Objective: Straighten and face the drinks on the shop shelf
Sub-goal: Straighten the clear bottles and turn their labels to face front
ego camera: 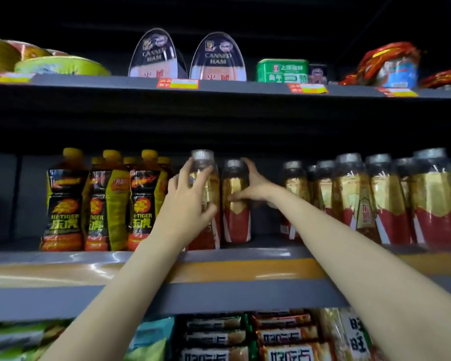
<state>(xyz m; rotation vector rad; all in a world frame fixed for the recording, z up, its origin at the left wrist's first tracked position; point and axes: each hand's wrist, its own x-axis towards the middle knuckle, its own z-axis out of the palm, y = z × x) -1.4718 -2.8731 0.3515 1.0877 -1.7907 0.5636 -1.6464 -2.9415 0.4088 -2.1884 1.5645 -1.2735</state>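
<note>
Two gold-and-red drink bottles with silver caps stand at the middle of the middle shelf (63,256). My left hand (186,201) grips the front bottle (206,178) round its body, fingers curled over the label. My right hand (250,186) holds the bottle behind it (235,225), thumb across the front and fingers reaching round its far side. To the left stand several black-and-yellow tiger drink bottles (65,204) with yellow caps. A group of several more gold-and-red bottles (391,199) stands to the right.
The upper shelf carries two canned ham tins (158,54), a green tin (281,70) and wrapped packs (391,63). Snack packets (284,337) fill the shelf below. A dark gap lies between the held bottles and the right-hand group.
</note>
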